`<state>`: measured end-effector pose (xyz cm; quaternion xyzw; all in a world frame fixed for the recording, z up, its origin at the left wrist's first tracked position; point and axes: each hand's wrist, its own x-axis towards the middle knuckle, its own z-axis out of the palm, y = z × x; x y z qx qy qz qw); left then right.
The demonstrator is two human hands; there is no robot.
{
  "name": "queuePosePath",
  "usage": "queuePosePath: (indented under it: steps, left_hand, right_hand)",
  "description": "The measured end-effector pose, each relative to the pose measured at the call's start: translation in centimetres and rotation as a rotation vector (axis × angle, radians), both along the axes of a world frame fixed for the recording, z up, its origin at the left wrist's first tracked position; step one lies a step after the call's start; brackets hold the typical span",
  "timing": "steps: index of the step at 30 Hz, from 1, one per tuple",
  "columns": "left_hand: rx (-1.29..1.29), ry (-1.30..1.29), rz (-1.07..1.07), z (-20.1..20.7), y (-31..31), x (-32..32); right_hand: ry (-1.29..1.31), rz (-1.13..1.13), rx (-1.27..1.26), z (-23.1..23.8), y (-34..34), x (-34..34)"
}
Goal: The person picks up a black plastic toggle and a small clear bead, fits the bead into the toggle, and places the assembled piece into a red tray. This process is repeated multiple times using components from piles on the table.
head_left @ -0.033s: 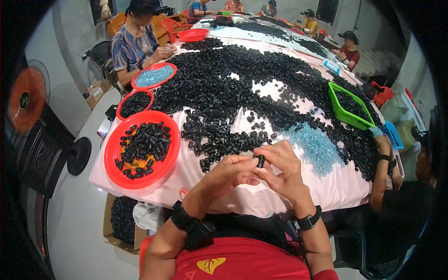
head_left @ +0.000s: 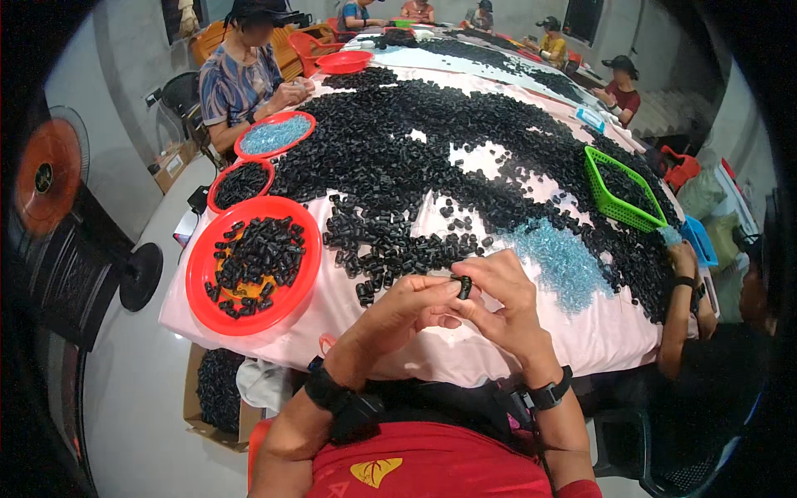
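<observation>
Black cylindrical part (head_left: 464, 287), just below and right of frame centre | held in nearly closed thumb-and-finger pinches of left hand (head_left: 404, 307) and right hand (head_left: 505, 300) | probably light, stiff, slightly slippery; best gripped around sides

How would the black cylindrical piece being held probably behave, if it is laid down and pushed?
The black cylindrical piece may roll, as its side looks rounded. It is probably light, being so small. Its glossy surface might make it slightly slippery.
</observation>
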<state>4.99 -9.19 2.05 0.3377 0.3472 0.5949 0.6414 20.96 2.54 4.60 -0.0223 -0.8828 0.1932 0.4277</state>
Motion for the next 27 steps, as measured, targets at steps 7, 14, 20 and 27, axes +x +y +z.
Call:
queuePosePath:
  steps: [7,14,20,27]
  left_hand:
    - [-0.012,0.032,0.057,0.1,-0.1,0.2]
    - [-0.033,0.017,0.042,-0.1,0.0,0.2]
    - [-0.014,0.015,0.022,-0.3,-0.3,-0.3]
    - [0.087,-0.005,0.004,-0.5,0.5,0.3]
  right_hand:
    - [0.02,0.01,-0.017,0.0,0.0,0.0]
    - [-0.045,0.002,-0.001,0.6,-0.5,0.4]
    - [-0.056,0.012,0.034,0.8,-0.6,0.1]
    - [-0.049,0.056,0.107,0.8,-0.6,0.0]
